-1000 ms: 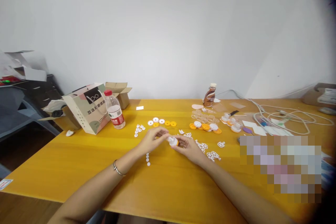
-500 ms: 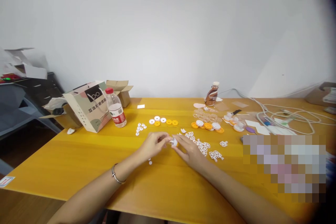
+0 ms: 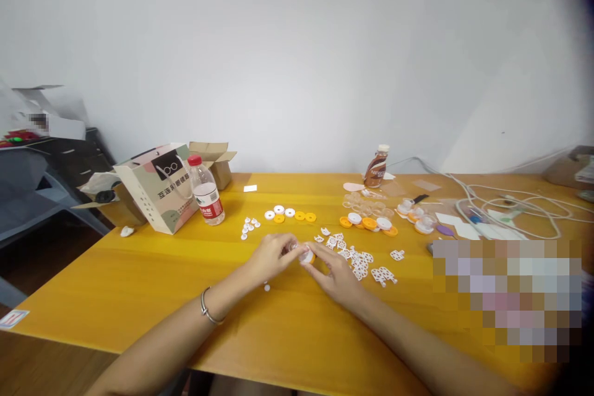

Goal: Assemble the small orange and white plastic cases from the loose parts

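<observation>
My right hand (image 3: 341, 275) is closed around a small round white-and-orange plastic piece (image 3: 307, 256), steadying it just above the table. From the other side my left hand (image 3: 271, 260) pinches what looks like a clear round plastic part (image 3: 293, 247), its thumb touching the white face of the piece. Fingers cover much of both parts. Loose white cut-out plastic pieces (image 3: 356, 262) lie beyond my right hand. Small white knob-like parts (image 3: 249, 226) are grouped past my left hand, and a white disc (image 3: 266, 287) lies near its wrist.
White rings (image 3: 279, 210) and yellow discs (image 3: 305, 216) form a row ahead. Orange and white discs (image 3: 369, 223) and clear rings (image 3: 364, 204) lie right of them. A water bottle (image 3: 207, 195), paper bag (image 3: 160, 192), brown drink bottle (image 3: 376, 168) and white cables (image 3: 510, 198) stand or lie farther out.
My left thumb has moved onto the white face of the round piece, and a clear part now shows by the left fingers. My right hand keeps its hold. The view has shifted very slightly.
</observation>
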The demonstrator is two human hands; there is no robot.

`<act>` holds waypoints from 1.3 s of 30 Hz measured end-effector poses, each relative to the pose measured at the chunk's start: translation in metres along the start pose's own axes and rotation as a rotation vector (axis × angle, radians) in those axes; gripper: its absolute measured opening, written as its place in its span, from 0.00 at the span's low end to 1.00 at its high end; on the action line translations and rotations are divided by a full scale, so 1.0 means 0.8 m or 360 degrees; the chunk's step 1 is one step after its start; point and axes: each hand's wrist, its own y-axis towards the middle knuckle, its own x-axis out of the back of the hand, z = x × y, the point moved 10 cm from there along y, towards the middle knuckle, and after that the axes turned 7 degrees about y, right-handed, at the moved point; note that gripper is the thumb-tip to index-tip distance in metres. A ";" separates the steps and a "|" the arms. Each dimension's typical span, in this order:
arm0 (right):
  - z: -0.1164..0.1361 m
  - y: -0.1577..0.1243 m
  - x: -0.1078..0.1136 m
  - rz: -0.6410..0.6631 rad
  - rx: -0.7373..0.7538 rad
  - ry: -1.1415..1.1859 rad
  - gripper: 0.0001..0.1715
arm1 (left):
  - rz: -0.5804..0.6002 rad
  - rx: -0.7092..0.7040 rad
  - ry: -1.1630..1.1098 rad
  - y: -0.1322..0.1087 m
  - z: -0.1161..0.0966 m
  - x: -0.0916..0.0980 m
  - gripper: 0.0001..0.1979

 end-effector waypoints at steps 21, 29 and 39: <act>-0.046 0.003 -0.013 0.0218 -0.0347 0.0496 0.19 | 0.0190 -0.0213 -0.0356 -0.005 -0.011 0.013 0.16; -0.037 0.004 -0.011 0.0220 -0.0322 0.0487 0.18 | 0.0125 -0.0178 -0.0281 -0.004 -0.010 0.011 0.17; -0.041 0.013 0.008 0.0179 -0.0276 0.0372 0.15 | 0.0068 -0.0307 -0.0325 -0.009 -0.025 0.004 0.18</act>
